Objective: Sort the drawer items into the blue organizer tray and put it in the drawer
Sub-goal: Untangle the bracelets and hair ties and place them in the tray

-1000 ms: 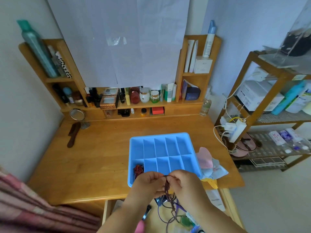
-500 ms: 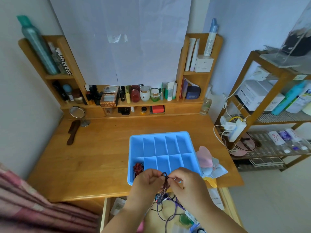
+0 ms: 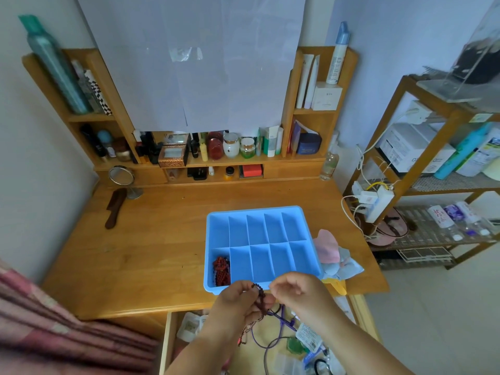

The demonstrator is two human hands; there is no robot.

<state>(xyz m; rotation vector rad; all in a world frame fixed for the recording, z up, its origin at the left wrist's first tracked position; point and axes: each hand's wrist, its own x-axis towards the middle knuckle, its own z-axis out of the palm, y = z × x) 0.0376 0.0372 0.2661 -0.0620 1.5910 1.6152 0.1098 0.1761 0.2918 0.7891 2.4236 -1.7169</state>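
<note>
Above the open drawer (image 3: 243,345), both hands, left hand (image 3: 238,299) and right hand (image 3: 300,290), have lifted the dark bead string (image 3: 261,299) higher, fingers pinching it, so it should go into the blue tray (image 3: 259,286) next.

The open drawer (image 3: 270,345) is cut off by the bottom edge, its clutter partly hidden beneath both forearms, and the bottle labels are too small to read.

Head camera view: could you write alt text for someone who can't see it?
Two hands, left hand and right hand, hold a dark bead string over an open drawer of tangled cords. Just beyond, on a wooden desk, sits a blue organizer tray with red beads in its near-left compartment.
</note>
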